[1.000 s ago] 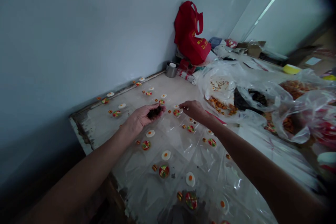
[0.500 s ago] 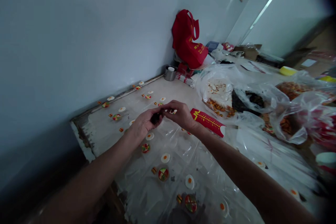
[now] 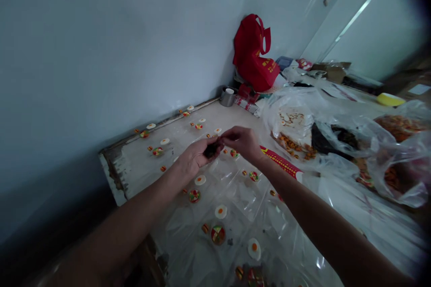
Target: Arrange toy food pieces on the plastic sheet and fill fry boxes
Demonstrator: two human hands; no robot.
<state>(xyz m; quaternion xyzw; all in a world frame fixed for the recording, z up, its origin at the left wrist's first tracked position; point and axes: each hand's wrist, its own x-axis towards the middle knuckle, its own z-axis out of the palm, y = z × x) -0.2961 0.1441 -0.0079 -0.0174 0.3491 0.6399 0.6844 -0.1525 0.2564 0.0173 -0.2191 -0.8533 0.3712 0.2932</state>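
Note:
My left hand (image 3: pixel 195 157) is palm-up over the table, fingers curled around a small heap of dark pieces (image 3: pixel 211 150) too blurred to name. Close beside its fingertips, my right hand (image 3: pixel 244 142) has thumb and fingers pinched together; whatever is between them is too small to make out. Beneath and around both hands lie clear plastic bags (image 3: pixel 235 202) with little groups of miniature food pieces: fried eggs (image 3: pixel 221 211), burgers (image 3: pixel 205 228) and round red-and-green discs (image 3: pixel 218 235). Partly behind my right wrist is a red carton with yellow marks (image 3: pixel 283 162).
Open plastic bags of small orange pieces (image 3: pixel 296 147) and dark pieces (image 3: pixel 345 136) crowd the right side. A metal cup (image 3: pixel 228 97) and a red cloth bag (image 3: pixel 252 58) stand by the wall (image 3: pixel 117 45). The table's worn edge (image 3: pixel 112 179) is at left.
The view has shifted, so the scene sits further right and slightly lower. My right hand has drawn slightly away from my left fingertips, still pinched; the left still cups the dark pieces.

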